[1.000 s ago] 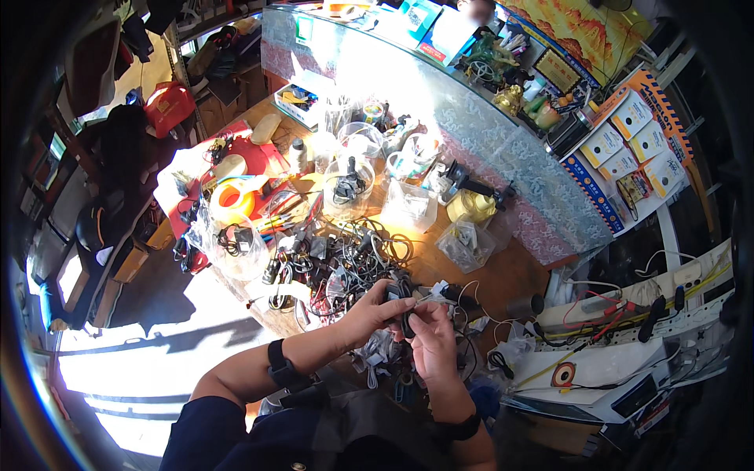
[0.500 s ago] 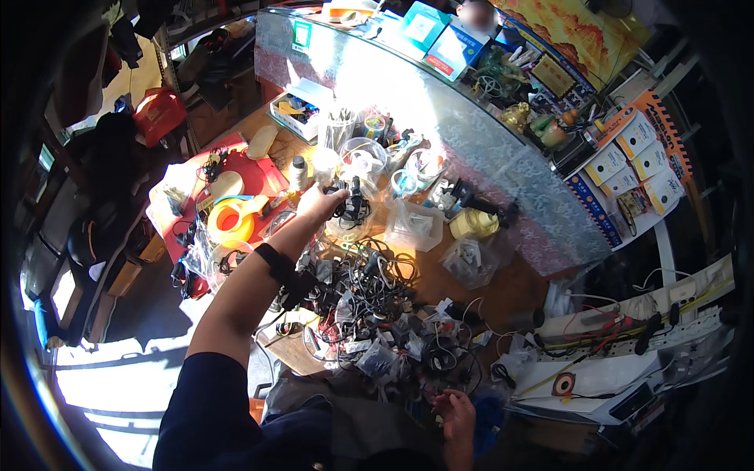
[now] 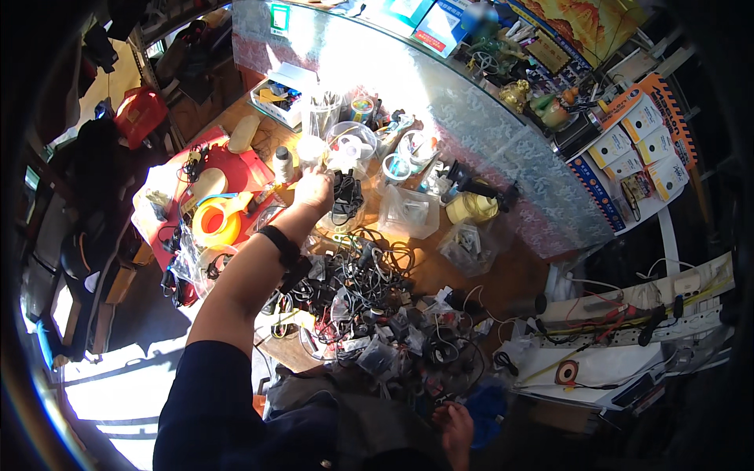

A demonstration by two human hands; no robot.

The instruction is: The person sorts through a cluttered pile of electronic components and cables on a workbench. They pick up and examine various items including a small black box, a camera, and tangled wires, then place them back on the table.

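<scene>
My left arm, with a dark band at the wrist, reaches across a cluttered wooden table. My left hand [image 3: 315, 191] is beside a bundle of coiled black cables [image 3: 345, 196] in a clear round tub; glare and the back of the hand hide most of its fingers, so a grip cannot be made out. My right hand [image 3: 455, 428] hovers low at the near edge in shade, fingers loosely bent and apart, nothing visible in them. Between the hands lies a heap of tangled cables [image 3: 369, 263] and small bagged parts [image 3: 378, 357].
A white spool or bottle [image 3: 283, 165], a yellow tape roll [image 3: 216, 222] and a red sheet [image 3: 157, 188] lie left. Clear plastic bins [image 3: 408, 212], a dark flashlight-like tool [image 3: 471, 183] and a white box [image 3: 287, 94] stand farther back. A curved patterned counter [image 3: 503, 165] bounds the far side.
My left hand has shifted left, off the black cable bundle to its side. The view has tilted slightly. My right hand has stayed near the same place, a little lower.
</scene>
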